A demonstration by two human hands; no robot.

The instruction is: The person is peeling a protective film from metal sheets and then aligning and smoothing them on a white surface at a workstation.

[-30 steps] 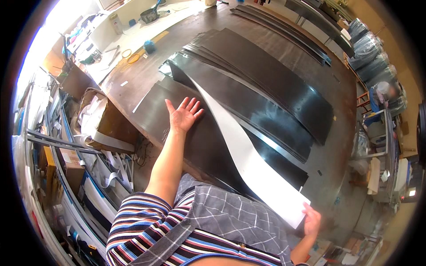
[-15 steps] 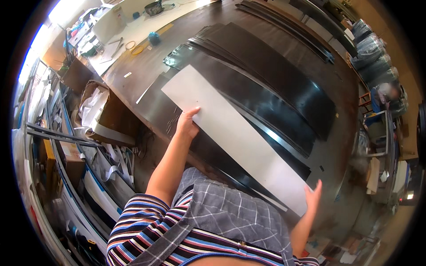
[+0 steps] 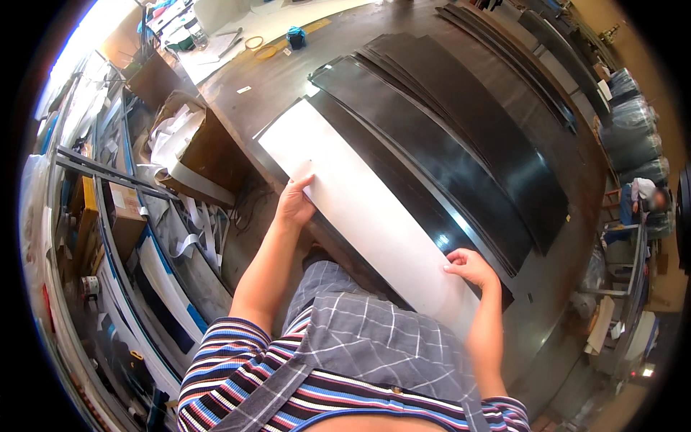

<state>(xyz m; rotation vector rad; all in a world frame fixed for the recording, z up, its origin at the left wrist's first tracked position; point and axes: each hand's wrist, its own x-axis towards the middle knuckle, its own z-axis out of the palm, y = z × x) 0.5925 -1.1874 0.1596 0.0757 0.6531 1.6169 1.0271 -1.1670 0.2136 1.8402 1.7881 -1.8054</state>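
Note:
A long white strip-shaped sheet (image 3: 367, 223) lies slantwise before me, from the far left down toward my apron. My left hand (image 3: 295, 201) grips its near-left edge, thumb on top and the other fingers hidden beneath. Across from it, my right hand (image 3: 473, 269) is closed at the opposite long edge toward the lower right, fingertips pinched there. Under and beside the white sheet are dark glossy sheets (image 3: 432, 165), stacked and fanned out. Another dark stack (image 3: 482, 129) lies farther right.
The brown worktable (image 3: 270, 83) bears a blue-topped dark container (image 3: 296, 37) and yellow rings at its far left. Left of it stand a cardboard box (image 3: 209, 151) of white scraps and a metal rack (image 3: 108, 173). Another person (image 3: 640, 198) is at the far right.
My right hand has moved from the sheet's lower-right end to its far long edge and closed there. The white sheet has shifted nearer my body. My view has turned slightly.

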